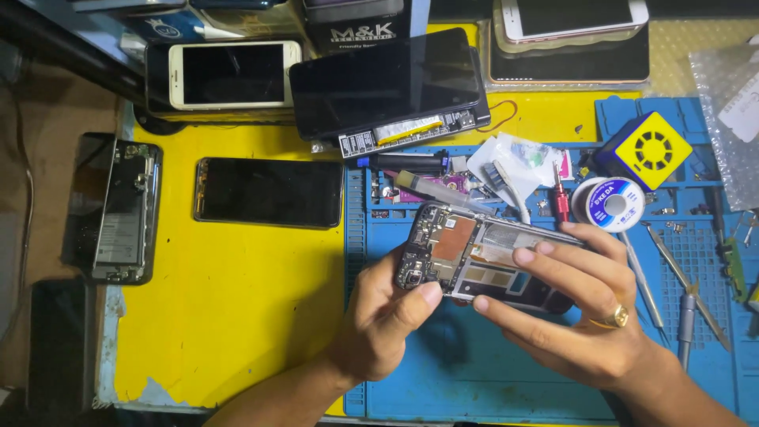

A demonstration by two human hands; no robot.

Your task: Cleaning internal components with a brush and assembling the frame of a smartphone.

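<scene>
An opened phone with its back removed, showing circuit boards and metal shields, is held above a blue repair mat. My left hand grips its left end, thumb pressed against the lower edge. My right hand, wearing a gold ring, holds the right end with fingers laid across the frame.
A black phone lies face up on the yellow table top; another opened phone sits at the left. A white phone and a dark phone lie at the back. Solder spool, tweezers and screwdrivers clutter the mat's right.
</scene>
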